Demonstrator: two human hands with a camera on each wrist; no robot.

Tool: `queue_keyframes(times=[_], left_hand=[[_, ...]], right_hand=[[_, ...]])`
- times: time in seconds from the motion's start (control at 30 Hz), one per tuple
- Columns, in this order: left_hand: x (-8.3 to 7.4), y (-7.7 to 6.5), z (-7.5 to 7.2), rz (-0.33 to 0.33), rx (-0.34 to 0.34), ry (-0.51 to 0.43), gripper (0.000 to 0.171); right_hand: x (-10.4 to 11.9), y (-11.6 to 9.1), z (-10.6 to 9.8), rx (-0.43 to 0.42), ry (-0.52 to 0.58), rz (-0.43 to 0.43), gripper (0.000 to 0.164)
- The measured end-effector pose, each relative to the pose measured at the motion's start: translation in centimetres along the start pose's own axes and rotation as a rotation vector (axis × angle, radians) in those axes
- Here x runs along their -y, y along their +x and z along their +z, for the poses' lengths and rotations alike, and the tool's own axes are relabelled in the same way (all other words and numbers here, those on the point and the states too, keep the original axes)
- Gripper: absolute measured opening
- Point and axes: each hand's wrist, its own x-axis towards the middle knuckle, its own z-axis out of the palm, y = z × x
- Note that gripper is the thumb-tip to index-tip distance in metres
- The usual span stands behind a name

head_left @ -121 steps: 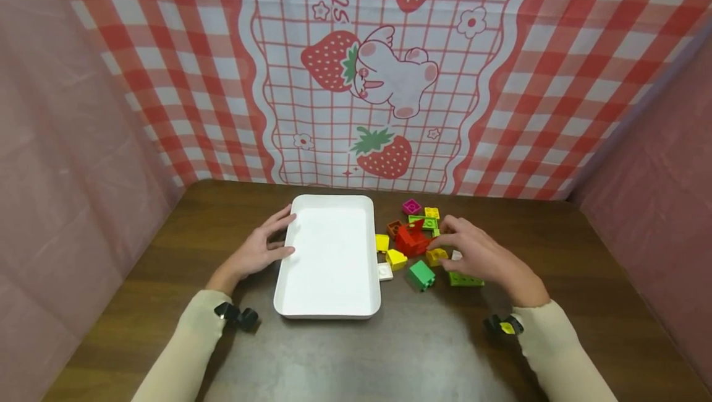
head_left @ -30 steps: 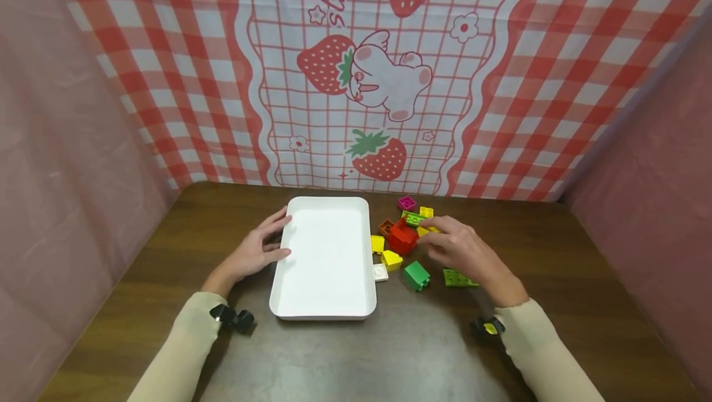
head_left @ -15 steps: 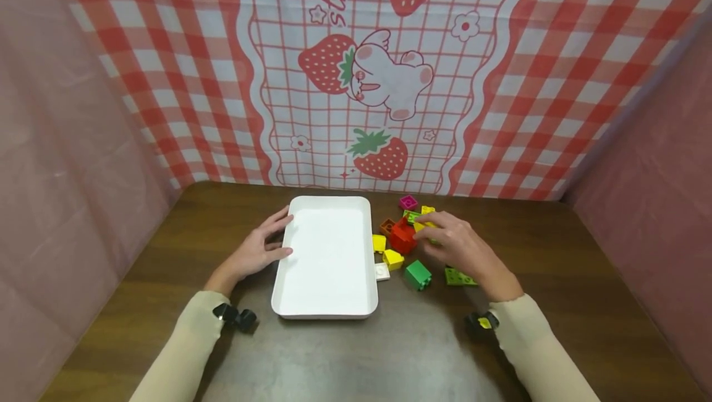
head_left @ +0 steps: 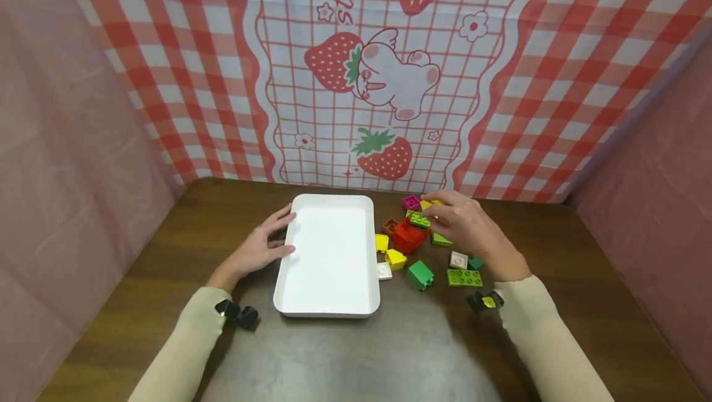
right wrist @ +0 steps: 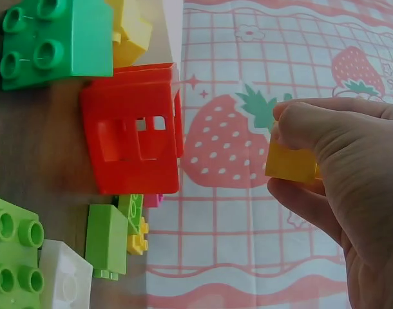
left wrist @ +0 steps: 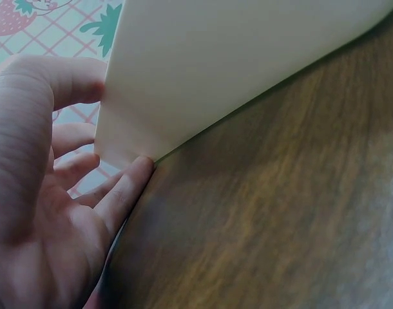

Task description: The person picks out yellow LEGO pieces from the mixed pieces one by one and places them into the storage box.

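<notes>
My left hand rests against the left side of a white tray, fingers spread and touching its outer wall and rim. The tray lies flat on the table with nothing in it. Above the far part of a group of toy building bricks, my right hand pinches a yellow brick between thumb and fingers. A red window-like brick piece sits near that hand, with a lime brick behind it. The pinching fingers partly cover the yellow brick.
Beside the tray are a yellow sloped brick, a white piece and a brown brick. A green brick and a lime studded brick lie nearer. A magenta brick is farther back, before the patterned cloth.
The right hand has taken hold of the yellow brick and moved it away from the body, past the red piece, uncovering a white piece. The left hand has stayed at the tray.
</notes>
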Motion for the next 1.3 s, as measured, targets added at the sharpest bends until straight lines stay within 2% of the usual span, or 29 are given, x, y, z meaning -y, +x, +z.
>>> queue_keyframes(times=[0.4,0.53,0.87,1.03,1.3], left_hand=[[0.4,-0.1,-0.1,-0.006,-0.001,0.004,0.079],[0.3,-0.1,-0.2,-0.007,-0.002,0.012,0.079],[0.2,0.0,-0.2,-0.008,0.0,0.019,0.079],[0.1,0.1,-0.1,-0.007,-0.004,0.023,0.079],[0.0,0.1,0.0,0.0,-0.005,0.015,0.079]], right_hand=[[-0.4,0.2,0.3,0.06,0.033,0.088,0.025],[-0.5,0.7,0.2,0.118,0.052,0.113,0.022],[-0.6,2.0,0.3,0.288,0.113,0.26,0.022],[-1.1,2.5,0.5,0.354,0.119,0.287,0.025],[-1.9,3.3,0.9,0.367,0.154,0.305,0.028]])
